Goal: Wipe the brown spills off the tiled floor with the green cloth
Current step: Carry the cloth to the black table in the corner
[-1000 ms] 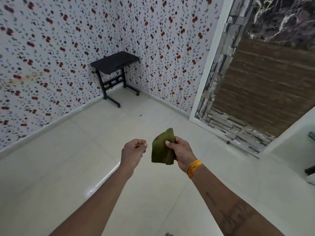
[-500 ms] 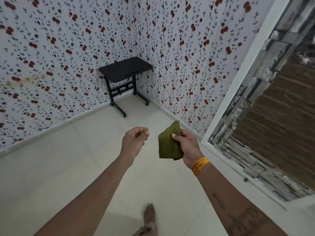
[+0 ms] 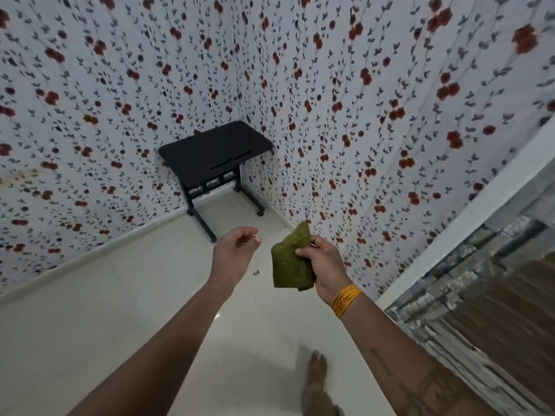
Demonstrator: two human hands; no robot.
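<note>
My right hand [image 3: 322, 265] holds the folded green cloth [image 3: 290, 261] up in the air at chest height, thumb pinching its right edge. My left hand [image 3: 235, 253] hovers just left of the cloth, fingers curled into a loose fist with nothing in it. A small brown speck [image 3: 256, 272] lies on the pale tiled floor [image 3: 120, 295] between the two hands. No larger brown spill shows in this view.
A black rolling table [image 3: 214, 154] stands in the corner ahead, against floral wallpapered walls [image 3: 345, 100]. A white door frame [image 3: 468, 211] and a grey stone-clad wall [image 3: 480, 280] run along the right. My bare foot [image 3: 316, 376] is on the floor below.
The view has swung left and moved closer to the corner table. The stone wall has slid to the right edge. My foot has come into view; both hands keep their pose.
</note>
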